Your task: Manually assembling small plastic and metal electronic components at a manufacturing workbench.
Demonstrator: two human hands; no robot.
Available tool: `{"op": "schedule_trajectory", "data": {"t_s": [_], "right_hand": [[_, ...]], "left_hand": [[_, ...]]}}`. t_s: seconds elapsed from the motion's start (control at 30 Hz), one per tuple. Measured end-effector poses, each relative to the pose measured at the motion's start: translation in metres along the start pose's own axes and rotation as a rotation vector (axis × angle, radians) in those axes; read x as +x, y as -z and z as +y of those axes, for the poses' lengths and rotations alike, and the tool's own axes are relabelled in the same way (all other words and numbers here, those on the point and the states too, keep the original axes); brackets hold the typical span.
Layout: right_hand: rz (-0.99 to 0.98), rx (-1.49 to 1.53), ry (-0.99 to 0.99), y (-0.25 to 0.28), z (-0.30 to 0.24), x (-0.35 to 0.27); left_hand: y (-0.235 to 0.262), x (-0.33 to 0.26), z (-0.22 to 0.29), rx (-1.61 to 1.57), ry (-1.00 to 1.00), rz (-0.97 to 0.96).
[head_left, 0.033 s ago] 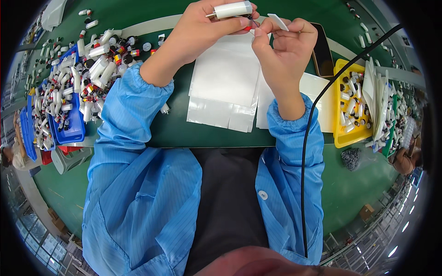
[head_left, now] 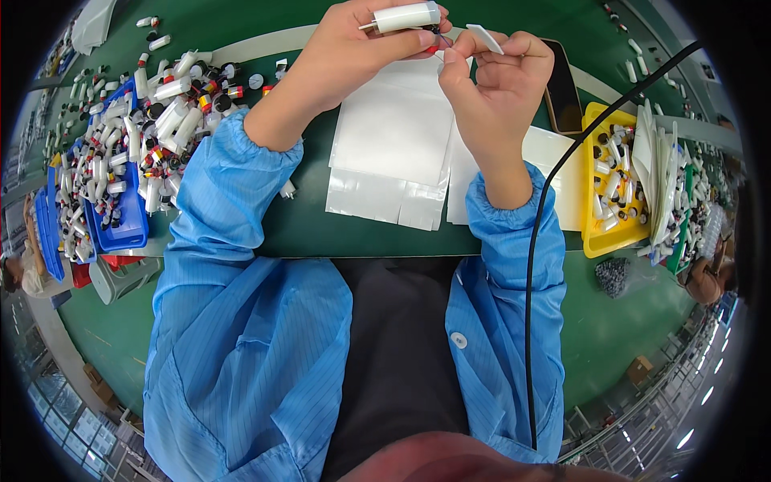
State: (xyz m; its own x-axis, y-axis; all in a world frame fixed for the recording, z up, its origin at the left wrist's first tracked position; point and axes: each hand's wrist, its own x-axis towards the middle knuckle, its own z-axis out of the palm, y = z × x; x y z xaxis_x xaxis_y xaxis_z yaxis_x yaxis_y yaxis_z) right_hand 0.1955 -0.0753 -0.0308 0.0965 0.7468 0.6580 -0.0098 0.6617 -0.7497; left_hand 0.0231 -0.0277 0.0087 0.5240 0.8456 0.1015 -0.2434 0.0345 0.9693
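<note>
My left hand [head_left: 349, 48] is closed around a white cylinder [head_left: 404, 17] with a thin spout at its left end and a clear cap at the other. Below that cap, a dark part with thin leads and a small red piece [head_left: 432, 50] shows at my left fingertips. My right hand [head_left: 506, 88] is closed beside it, with a small flat white strip [head_left: 485, 38] standing between its fingers. Its thumb and forefinger are pinched near the thin leads; whether they grip one is too small to tell. White glossy sheets [head_left: 389, 128] lie beneath both hands.
At left, many white cylinders with black and red parts [head_left: 173, 120] are heaped over a blue tray [head_left: 124, 229]. On the right are a phone [head_left: 562, 88], a yellow tray [head_left: 590, 201] of similar parts and stacked white sheets [head_left: 654, 177]. A black cable [head_left: 533, 273] crosses my right sleeve.
</note>
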Motion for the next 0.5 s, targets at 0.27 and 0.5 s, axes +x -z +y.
{"op": "schedule_trajectory", "data": {"t_s": [0.27,0.5], "right_hand": [[0.001,0.026,-0.119,-0.008,-0.008,-0.002],[0.001,-0.177,-0.034,-0.006,-0.007,0.000]], "left_hand": [[0.003,0.002,-0.012,0.032,-0.051,0.023],[0.002,0.003,-0.009,-0.157,0.037,-0.004]]}}
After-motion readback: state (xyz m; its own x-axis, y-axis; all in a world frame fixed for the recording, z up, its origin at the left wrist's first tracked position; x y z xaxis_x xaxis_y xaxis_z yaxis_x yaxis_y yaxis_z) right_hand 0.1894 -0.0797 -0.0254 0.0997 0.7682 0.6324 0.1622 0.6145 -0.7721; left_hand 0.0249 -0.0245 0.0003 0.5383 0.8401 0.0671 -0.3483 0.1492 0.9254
